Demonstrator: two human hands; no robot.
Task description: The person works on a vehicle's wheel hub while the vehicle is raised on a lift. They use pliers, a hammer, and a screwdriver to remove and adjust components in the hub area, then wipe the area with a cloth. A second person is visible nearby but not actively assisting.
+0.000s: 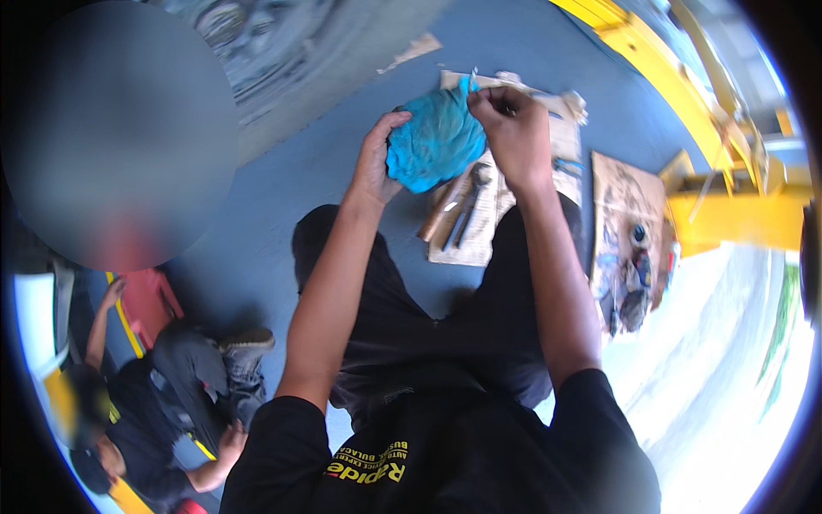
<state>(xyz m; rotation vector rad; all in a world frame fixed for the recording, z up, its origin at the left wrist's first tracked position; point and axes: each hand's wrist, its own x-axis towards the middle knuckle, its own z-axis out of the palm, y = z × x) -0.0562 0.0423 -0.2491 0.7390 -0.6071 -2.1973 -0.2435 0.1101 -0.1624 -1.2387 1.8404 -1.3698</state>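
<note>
My left hand (377,158) is wrapped round the left side of a bunched blue rag (435,141), marked with dark smudges. At the rag's upper right corner, my right hand (516,128) is closed in a pinch, with the thumb and forefinger together. A thin, shiny metal piece (473,77) sticks up at those fingertips; its kind is too small and blurred to tell. Below the rag, an adjustable wrench (477,182) and other long-handled tools lie on a cardboard sheet (467,248) on the floor.
Blue-handled pliers (567,166) lie right of my right wrist. Another cardboard piece (612,184) holds several small dark parts. A yellow steel frame (728,218) stands at the right. A co-worker (163,411) sits low at the lower left, near a red object (147,304).
</note>
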